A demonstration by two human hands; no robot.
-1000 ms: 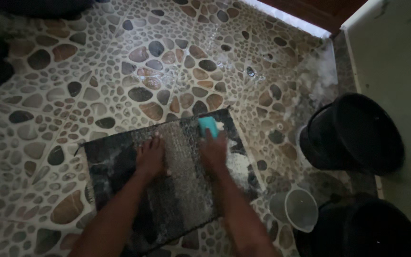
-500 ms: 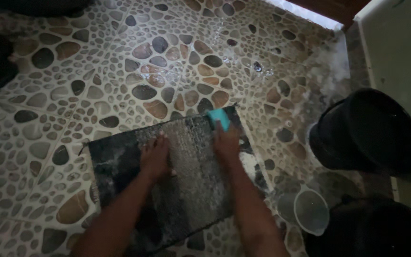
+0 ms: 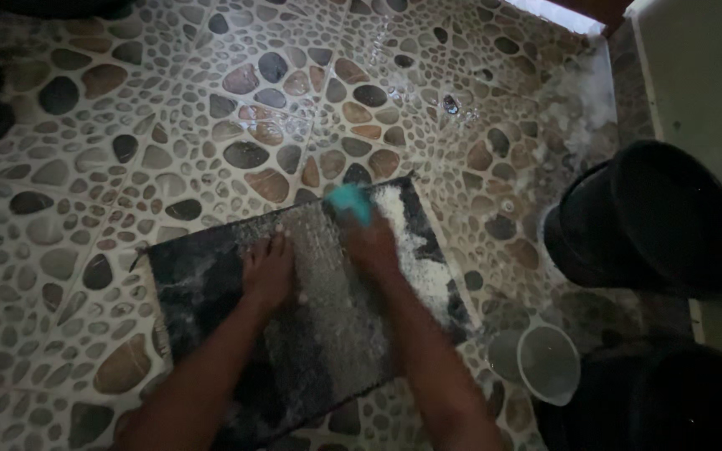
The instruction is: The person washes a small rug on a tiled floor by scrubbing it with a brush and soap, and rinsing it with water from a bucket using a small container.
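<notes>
A dark, wet mat lies flat on the pebble-patterned floor, with white foam on its right part. My left hand presses flat on the mat's middle, fingers spread. My right hand grips a teal scrubbing brush at the mat's far edge, next to the foam patch. Both forearms reach in from the bottom of the view.
A black bucket stands at the right by a pale wall. Another dark bucket sits at the bottom right, with a clear plastic scoop beside it. Soapy water lies on the floor at the upper right.
My right hand has slid the teal brush leftward along the mat's far edge, uncovering a foam streak on the right. The left hand stays pressed on the mat.
</notes>
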